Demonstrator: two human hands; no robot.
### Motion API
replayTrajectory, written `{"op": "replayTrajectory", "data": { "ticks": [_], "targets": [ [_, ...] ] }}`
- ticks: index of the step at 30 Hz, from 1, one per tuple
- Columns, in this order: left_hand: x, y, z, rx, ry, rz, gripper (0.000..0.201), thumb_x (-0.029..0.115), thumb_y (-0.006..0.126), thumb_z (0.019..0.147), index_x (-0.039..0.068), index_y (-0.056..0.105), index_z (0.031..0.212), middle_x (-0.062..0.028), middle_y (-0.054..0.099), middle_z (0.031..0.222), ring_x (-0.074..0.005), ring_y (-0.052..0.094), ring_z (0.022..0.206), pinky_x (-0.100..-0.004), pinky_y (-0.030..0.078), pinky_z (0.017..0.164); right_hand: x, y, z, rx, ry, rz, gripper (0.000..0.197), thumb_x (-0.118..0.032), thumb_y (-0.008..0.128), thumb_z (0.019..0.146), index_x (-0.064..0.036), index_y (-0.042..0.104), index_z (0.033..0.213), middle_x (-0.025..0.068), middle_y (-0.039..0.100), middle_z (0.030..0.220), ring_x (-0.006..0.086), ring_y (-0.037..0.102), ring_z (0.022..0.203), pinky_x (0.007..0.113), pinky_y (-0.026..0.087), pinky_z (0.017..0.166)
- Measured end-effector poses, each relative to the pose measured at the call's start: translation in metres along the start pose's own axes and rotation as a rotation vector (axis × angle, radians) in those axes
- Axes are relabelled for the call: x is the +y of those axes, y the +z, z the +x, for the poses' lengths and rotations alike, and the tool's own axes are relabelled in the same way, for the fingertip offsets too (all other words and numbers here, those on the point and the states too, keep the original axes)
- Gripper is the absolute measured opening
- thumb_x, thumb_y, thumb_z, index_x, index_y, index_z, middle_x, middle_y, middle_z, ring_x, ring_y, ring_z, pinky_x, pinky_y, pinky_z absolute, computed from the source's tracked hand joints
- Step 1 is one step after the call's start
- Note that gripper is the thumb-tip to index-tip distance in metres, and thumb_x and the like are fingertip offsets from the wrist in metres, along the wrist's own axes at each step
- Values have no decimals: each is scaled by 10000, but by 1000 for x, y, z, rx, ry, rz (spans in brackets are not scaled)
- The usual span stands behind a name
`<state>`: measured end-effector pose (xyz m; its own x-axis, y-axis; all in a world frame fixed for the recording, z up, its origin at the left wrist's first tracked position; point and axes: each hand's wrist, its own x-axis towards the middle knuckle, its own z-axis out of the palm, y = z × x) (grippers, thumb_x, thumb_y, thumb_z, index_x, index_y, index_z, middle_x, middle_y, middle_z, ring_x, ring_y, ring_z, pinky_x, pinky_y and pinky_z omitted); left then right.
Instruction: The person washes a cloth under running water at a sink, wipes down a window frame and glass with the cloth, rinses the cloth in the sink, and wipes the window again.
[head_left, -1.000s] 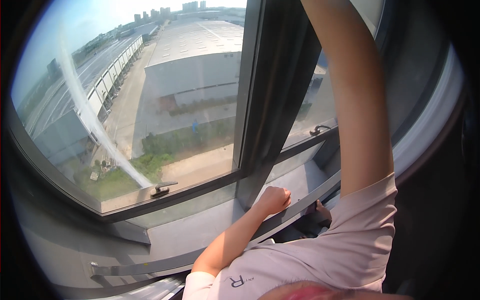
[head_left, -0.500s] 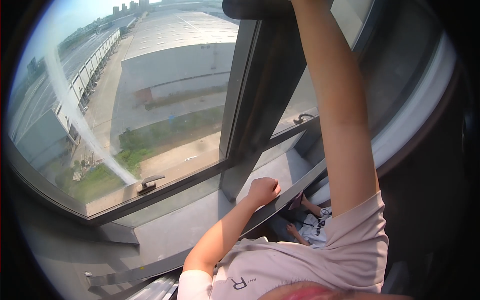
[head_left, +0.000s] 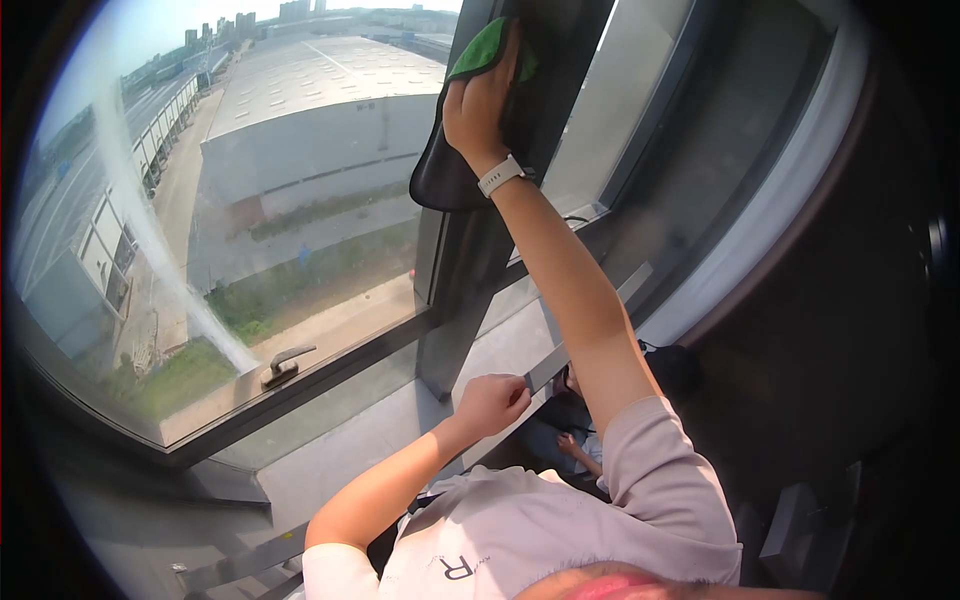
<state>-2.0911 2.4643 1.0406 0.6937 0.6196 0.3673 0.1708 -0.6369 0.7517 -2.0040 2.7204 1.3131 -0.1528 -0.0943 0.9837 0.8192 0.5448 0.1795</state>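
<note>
Raised against the dark window post (head_left: 560, 75), my right hand (head_left: 478, 115) is closed on a cleaning cloth (head_left: 440, 175). One face of the cloth is dark, and a green face shows where it folds over by my fingertips. The rest of the cloth hangs below the hand, over the post and the edge of the glass. Lower down, my left hand (head_left: 493, 403) is curled into a fist at the metal rail (head_left: 550, 368). Its palm side is hidden, so whether it grips the rail or anything else does not show.
To the left is a large window pane (head_left: 300, 200) with a handle (head_left: 285, 367) on its lower frame. A pale ledge (head_left: 340, 430) runs below it. Another person (head_left: 575, 450) is partly visible beneath my right arm. A curved light-coloured band (head_left: 770, 230) rises at the right.
My right hand and the cloth have come into view, lower on the post. My left fist has shifted slightly down and left in the picture. The view has moved a little too.
</note>
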Motion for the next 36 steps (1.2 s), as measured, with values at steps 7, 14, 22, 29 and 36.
{"op": "replayTrajectory", "data": {
  "ticks": [7, 14, 22, 29, 36],
  "targets": [
    [-193, 63, -77, -73, 426, 300, 165, 182, 646, 858, 74, 601, 741, -70, 602, 706, -286, 652, 694, -420, 512, 604, 54, 96, 6, 216, -338, -432, 574, -47, 530, 883, 175, 418, 1400, 373, 469, 1410, 466, 380, 1392, 502, 225, 1222],
    [-452, 35, -125, -168, 370, 258, 180, 186, 643, 855, 69, 594, 728, -77, 609, 710, -289, 654, 702, -421, 517, 621, -85, 179, -183, 6, 286, -292, 464, 1, 532, 880, 76, 499, 1337, 293, 544, 1286, 424, 484, 1265, 492, 327, 1134],
    [-153, -38, 28, -181, 134, 189, 171, 186, 637, 843, 59, 612, 730, -98, 608, 685, -308, 652, 691, -449, 525, 618, 16, 130, -162, 71, 246, 109, 682, 11, 482, 874, 184, 243, 1489, 391, 206, 1585, 547, 207, 1476, 545, 152, 1239],
    [-55, 24, 46, -160, 202, 152, 216, 187, 670, 821, 70, 622, 645, -96, 602, 629, -329, 616, 608, -440, 501, 568, -31, 9, -296, -217, 721, 203, 697, 38, 496, 861, 203, 221, 1479, 386, 110, 1610, 549, 136, 1495, 530, 113, 1250],
    [-157, 59, 4, -156, 392, 191, 283, 142, 668, 842, 81, 547, 593, -68, 561, 606, -267, 595, 625, -401, 490, 567, 84, 63, -94, 146, -55, -214, 573, 17, 462, 927, 165, 336, 1466, 378, 344, 1518, 471, 293, 1462, 476, 203, 1254]
  ]
}}
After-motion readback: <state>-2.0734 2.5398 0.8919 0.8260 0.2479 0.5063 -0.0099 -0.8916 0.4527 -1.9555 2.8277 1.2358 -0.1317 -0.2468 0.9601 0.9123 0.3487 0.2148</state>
